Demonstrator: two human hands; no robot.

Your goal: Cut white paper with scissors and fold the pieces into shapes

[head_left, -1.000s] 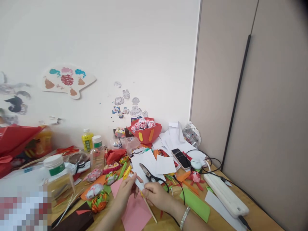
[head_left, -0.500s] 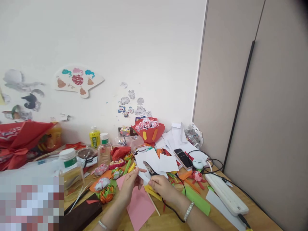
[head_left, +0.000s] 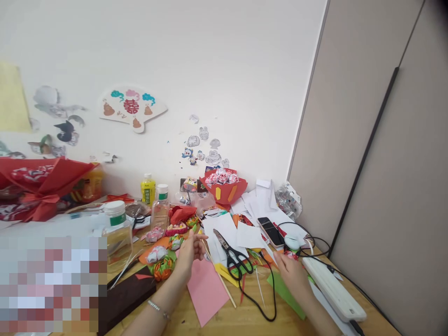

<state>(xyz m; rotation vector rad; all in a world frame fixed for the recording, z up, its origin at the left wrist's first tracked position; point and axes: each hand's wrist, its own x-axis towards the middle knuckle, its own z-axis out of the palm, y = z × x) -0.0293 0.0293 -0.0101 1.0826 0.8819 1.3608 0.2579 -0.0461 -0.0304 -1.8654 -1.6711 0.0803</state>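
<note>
My left hand (head_left: 192,255) is raised over the left side of the pink paper (head_left: 207,291), its fingers loosely curved and apart with nothing visible in them. On the right, my right hand (head_left: 290,270) has its thumb and fingers closed on a narrow white slip of paper (head_left: 270,252), partly hidden by the fingers. Between the hands lie black-handled scissors (head_left: 232,255), blades pointing away over white sheets (head_left: 219,233). Beside the pink paper rests a thin wooden stick (head_left: 227,291). Green paper (head_left: 285,294) shows under my right forearm.
Paper flowers (head_left: 164,268) and clear jars (head_left: 118,233) crowd the left. At the back stands a red-wrapped bouquet (head_left: 226,191). A phone (head_left: 271,232), a black cable (head_left: 261,315) and a white power strip (head_left: 334,289) occupy the right. A dark box (head_left: 129,298) sits front left.
My hands were together around the white paper and have moved apart. The right hand has gone right with the slip; the left has released it. The scissors now show fully, and the view has shifted slightly.
</note>
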